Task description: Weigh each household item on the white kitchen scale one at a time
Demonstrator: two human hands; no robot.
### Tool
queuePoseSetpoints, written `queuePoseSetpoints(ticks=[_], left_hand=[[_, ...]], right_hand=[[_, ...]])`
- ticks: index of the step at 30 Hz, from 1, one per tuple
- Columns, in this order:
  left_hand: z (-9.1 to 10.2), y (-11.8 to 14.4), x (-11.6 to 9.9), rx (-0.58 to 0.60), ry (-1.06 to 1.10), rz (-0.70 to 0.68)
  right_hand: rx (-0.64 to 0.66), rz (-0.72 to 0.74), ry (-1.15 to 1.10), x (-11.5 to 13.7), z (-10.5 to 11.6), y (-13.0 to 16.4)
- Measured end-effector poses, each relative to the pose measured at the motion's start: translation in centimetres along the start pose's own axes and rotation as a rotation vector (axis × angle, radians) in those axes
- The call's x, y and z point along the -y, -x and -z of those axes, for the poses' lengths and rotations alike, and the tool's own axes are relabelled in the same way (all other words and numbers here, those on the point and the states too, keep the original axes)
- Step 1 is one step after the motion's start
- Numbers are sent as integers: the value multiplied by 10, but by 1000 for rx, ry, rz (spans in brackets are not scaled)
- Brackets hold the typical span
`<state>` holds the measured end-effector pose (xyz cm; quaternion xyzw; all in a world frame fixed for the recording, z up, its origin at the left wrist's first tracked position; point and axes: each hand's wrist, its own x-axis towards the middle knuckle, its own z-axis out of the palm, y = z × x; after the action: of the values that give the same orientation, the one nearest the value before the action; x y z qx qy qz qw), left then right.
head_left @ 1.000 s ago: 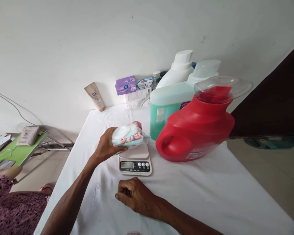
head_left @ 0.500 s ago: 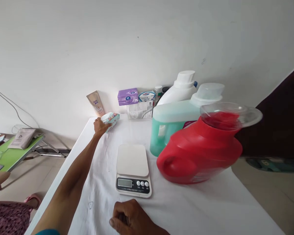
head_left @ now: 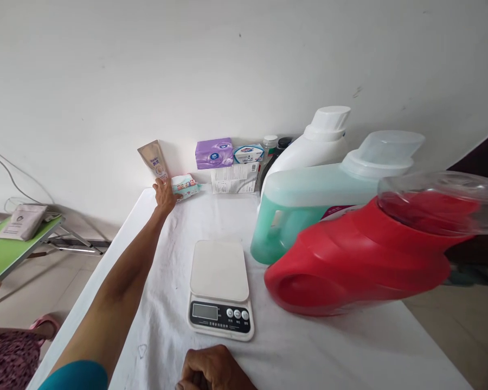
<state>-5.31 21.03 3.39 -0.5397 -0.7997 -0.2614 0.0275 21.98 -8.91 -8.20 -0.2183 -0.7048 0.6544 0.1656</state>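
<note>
My left hand [head_left: 165, 196] reaches to the far left back of the white-covered table [head_left: 309, 352]. Its fingers hold the left end of a small pack of wet wipes [head_left: 186, 187], which rests on the cloth by the wall. A beige tube [head_left: 153, 160] leans on the wall just behind the hand. My right hand [head_left: 211, 372] is a closed fist at the near table edge, with nothing in it. Just beyond that fist sits a white digital kitchen scale [head_left: 219, 271], its platform bare.
A red detergent jug [head_left: 361, 260], a teal jug [head_left: 309, 206] and a white bottle [head_left: 309, 151] crowd the right side. A purple tissue pack [head_left: 213, 153], a small blue-white box [head_left: 248, 153] and a printed paper [head_left: 232, 179] line the wall. A green folding table [head_left: 8, 249] stands at left.
My left hand lifted the wipes pack off the scale, carried it to the back left and set it down by the tube. The right fist stayed put. The view shifted.
</note>
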Motion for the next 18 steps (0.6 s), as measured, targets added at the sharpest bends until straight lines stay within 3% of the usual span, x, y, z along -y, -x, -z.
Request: queuePoseSetpoints(ticks=[5, 9, 14, 18], left_hand=[[-1, 1, -2, 0, 32, 8], [7, 5, -21, -11, -10, -18], [31, -13, -80, -15, 253, -371], [41, -30, -133, 94, 298, -319]], right_hand=[[0, -47, 10, 5, 1, 0], [29, -106, 21, 9, 2, 0], [23, -124, 7, 14, 4, 2], [28, -135, 5, 13, 4, 2]])
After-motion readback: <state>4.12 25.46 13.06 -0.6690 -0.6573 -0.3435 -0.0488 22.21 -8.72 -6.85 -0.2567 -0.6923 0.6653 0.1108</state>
